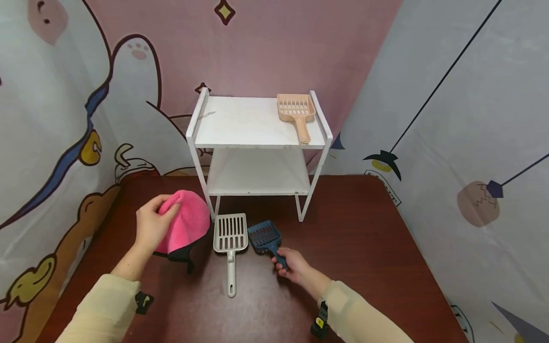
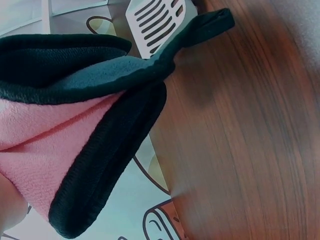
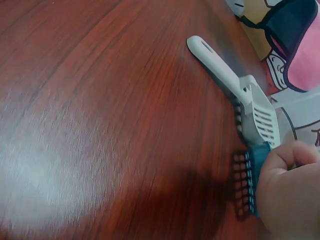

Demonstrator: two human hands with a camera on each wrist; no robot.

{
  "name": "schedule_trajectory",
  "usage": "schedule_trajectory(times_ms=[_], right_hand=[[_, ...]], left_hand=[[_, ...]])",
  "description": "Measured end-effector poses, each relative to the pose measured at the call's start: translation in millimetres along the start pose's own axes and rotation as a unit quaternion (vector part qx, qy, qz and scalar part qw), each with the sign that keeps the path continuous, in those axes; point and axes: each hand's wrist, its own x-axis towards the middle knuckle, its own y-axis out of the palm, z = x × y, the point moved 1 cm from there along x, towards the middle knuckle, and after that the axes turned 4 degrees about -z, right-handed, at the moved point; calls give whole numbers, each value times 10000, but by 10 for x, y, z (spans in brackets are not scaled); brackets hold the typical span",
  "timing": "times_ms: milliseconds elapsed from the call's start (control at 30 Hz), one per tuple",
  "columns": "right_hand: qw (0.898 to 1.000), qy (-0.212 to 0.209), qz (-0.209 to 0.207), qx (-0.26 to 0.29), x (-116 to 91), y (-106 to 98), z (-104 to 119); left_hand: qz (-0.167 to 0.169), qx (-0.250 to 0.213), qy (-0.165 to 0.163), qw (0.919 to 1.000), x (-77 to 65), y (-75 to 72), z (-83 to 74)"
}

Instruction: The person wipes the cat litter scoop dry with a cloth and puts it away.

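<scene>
My left hand (image 1: 151, 224) pinches a pink cloth (image 1: 190, 219) with dark edging and holds it up left of the shelf. In the left wrist view the cloth's blue-grey reverse and a dark loop show as it hangs folded. The fingers of my right hand (image 1: 296, 267) are curled round the handle of a blue litter scoop (image 1: 274, 249), its slotted head pointing toward the shelf. Between the two hands a white litter scoop (image 1: 231, 276) lies on the table, handle toward me. The blue scoop's head is right beside the white one.
A white two-tier shelf (image 1: 244, 124) stands at the back of the dark brown table (image 1: 356, 228). On its top tier, at the right, lies a beige litter scoop (image 1: 302, 127). Cartoon-printed walls (image 1: 300, 43) close in the back and both sides.
</scene>
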Motion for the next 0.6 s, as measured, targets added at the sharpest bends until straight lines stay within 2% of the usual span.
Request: schedule_trajectory(times_ms=[67, 167, 400, 600], right_hand=[[9998, -27, -67, 173, -13, -53, 25], [9996, 15, 45, 269, -25, -159, 79], [9958, -3, 900, -141, -62, -396, 310], [9905, -103, 1298, -434, -115, -493, 511]], left_hand=[[9, 8, -15, 10000, 2, -1, 3], [29, 14, -28, 10000, 8, -4, 2], [82, -36, 26, 10000, 20, -9, -28], [253, -163, 161, 9994, 25, 5, -77]])
